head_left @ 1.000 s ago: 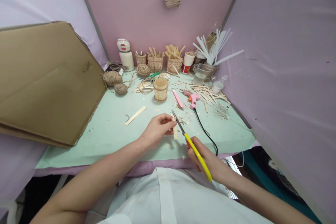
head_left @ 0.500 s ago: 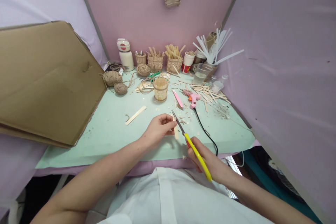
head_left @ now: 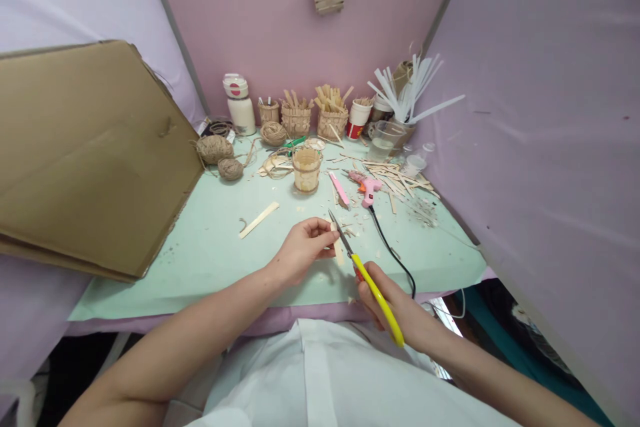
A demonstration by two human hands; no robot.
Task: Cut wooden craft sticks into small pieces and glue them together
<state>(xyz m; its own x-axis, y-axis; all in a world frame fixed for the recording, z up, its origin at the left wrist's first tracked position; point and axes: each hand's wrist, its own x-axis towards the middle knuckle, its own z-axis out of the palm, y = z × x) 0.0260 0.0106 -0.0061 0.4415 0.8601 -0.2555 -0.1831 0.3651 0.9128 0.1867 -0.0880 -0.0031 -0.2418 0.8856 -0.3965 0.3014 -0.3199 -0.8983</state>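
Observation:
Near the table's front edge my left hand [head_left: 311,245] pinches a short pale wooden stick [head_left: 339,253] between thumb and fingers. My right hand [head_left: 384,300] grips yellow-handled scissors [head_left: 373,290], their blades pointing up and left. The blades lie right beside the stick at my left fingertips; whether they touch the wood I cannot tell. Part of the stick is hidden by my fingers. Beyond my hands stands a small stick-covered cup [head_left: 306,175] with a twine band round it. Another flat wooden stick [head_left: 259,220] lies to the left of my left hand.
A pink glue gun [head_left: 370,191] with a black cord and a pink cutter [head_left: 339,189] lie on the right. Loose sticks [head_left: 397,177] are scattered behind them. Twine balls [head_left: 215,149] and filled stick baskets [head_left: 332,121] stand at the back. Large cardboard [head_left: 95,160] leans at left.
The stick in my left hand has tilted slightly, its lower end swinging to the right. My hands and the scissors have barely shifted.

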